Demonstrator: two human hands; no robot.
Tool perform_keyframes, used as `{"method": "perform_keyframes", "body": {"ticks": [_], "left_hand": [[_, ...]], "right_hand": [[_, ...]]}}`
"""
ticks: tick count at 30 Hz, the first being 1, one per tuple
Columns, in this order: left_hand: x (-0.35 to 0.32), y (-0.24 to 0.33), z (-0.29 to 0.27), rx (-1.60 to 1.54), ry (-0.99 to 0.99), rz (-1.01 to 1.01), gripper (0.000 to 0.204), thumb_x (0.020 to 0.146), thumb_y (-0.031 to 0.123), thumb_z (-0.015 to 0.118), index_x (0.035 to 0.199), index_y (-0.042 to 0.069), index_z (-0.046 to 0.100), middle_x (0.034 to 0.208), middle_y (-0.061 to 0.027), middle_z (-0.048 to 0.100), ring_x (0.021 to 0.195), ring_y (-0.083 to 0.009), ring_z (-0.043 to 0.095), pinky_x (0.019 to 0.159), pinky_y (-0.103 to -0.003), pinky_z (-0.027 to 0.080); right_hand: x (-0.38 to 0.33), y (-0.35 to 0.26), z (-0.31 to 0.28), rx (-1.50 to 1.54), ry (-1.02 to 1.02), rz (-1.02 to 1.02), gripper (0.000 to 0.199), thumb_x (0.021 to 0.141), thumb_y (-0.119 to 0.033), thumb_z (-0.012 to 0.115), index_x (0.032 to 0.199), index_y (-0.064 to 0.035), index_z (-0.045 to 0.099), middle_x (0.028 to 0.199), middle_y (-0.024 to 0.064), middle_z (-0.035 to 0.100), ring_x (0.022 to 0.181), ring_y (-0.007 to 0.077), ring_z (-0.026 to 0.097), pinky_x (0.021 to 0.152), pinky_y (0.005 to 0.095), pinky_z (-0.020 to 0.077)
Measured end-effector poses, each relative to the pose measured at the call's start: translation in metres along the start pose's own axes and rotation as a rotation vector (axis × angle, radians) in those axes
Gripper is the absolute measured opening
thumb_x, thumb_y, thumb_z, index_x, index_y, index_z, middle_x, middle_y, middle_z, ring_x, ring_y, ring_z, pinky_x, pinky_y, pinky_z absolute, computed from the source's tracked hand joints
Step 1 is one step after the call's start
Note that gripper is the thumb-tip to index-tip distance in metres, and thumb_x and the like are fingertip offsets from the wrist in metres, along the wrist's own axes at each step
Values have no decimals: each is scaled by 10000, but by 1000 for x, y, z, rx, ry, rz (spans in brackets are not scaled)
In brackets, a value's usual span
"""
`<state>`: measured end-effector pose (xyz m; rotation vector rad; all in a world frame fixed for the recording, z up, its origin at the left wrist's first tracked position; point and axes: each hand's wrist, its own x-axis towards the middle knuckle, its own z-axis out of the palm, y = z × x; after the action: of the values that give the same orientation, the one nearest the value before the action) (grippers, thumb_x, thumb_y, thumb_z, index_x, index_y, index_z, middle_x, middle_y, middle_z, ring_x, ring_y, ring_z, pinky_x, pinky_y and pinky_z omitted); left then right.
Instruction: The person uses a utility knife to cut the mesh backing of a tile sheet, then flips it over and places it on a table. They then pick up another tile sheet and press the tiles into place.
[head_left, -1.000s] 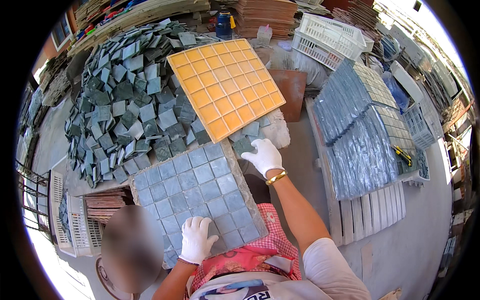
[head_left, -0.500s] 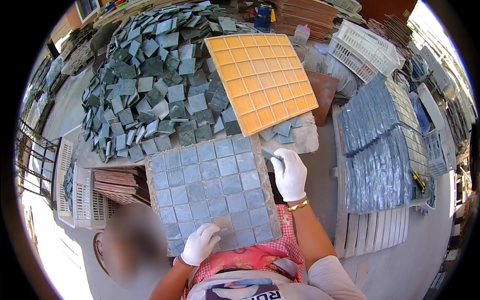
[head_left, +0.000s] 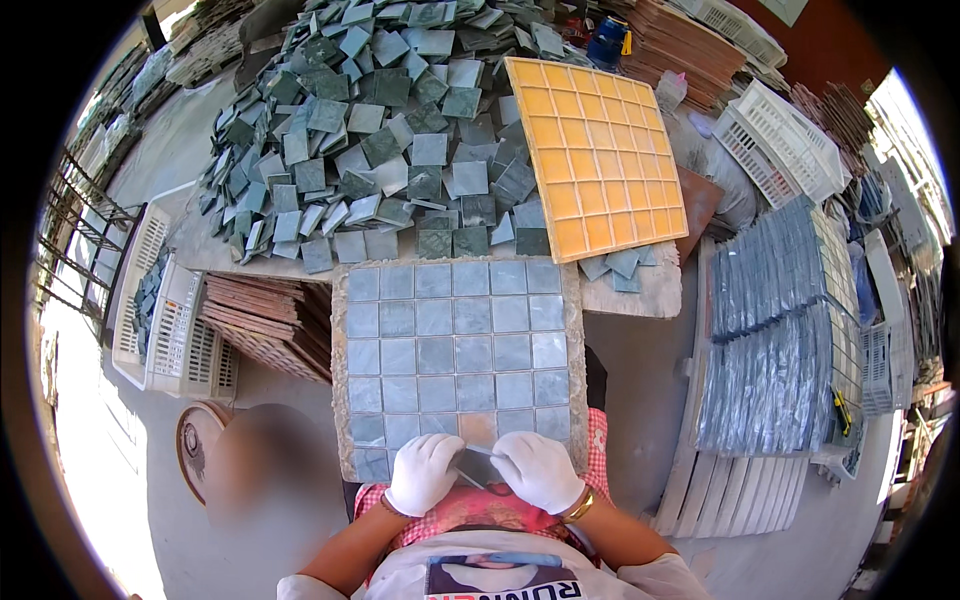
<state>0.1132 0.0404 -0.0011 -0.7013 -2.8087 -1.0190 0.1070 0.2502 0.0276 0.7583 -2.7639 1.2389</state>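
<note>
My left hand (head_left: 424,472) and my right hand (head_left: 540,470), both in white gloves, pinch together one small grey tile (head_left: 470,462) at the near edge of the grey tile sheet (head_left: 455,345). Beyond the sheet lie the loose green tiles (head_left: 370,150) and, to their right, the orange grid tray (head_left: 595,155).

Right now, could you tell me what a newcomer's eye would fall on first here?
Probably the bright orange tile sheet at upper right, beside the big heap of loose grey-green tiles. Below them lies a grid of pale blue-grey tiles, with the white-gloved left hand and right hand together at its near edge.
</note>
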Motion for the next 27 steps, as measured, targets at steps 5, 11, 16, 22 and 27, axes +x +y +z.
{"method": "perform_keyframes", "body": {"ticks": [5, 11, 16, 22, 27], "left_hand": [[19, 20, -9, -76, 49, 21, 389, 647, 88, 707, 1022, 138, 615, 922, -57, 619, 799, -285, 612, 684, -374, 509], [20, 7, -1, -213, 14, -27, 282, 695, 71, 682, 969, 111, 629, 929, -72, 621, 834, -298, 621, 702, -394, 516], [54, 3, -17, -169, 143, -15, 270, 723, 52, 665, 986, 100, 629, 941, -86, 622, 863, -311, 617, 719, -399, 515], [73, -9, -14, -237, 107, -200, 309, 758, 57, 675, 1063, 77, 629, 937, -112, 627, 876, -321, 613, 759, -382, 507], [73, -18, -11, -258, 113, -146, 340, 771, 63, 660, 1107, 86, 610, 964, -119, 629, 878, -326, 618, 747, -390, 510]], "right_hand": [[-5, -8, 7, 29, -44, 53, 257, 837, -198, 662, 1060, -108, 572, 945, 87, 619, 857, 304, 617, 716, 395, 511], [3, -1, 0, 0, -115, -5, 333, 798, -186, 704, 1104, -120, 590, 982, 74, 618, 925, 294, 598, 781, 388, 502], [47, 3, -11, -57, 60, -63, 251, 785, -147, 695, 1020, -110, 616, 984, 69, 621, 918, 283, 604, 778, 380, 502], [67, 31, 7, -103, 54, -29, 269, 780, -140, 699, 1032, -116, 607, 967, 81, 624, 907, 289, 607, 779, 387, 499], [70, 35, 8, -13, 72, 3, 346, 769, -144, 716, 1093, -110, 598, 1006, 94, 628, 921, 303, 611, 786, 384, 505]]}}
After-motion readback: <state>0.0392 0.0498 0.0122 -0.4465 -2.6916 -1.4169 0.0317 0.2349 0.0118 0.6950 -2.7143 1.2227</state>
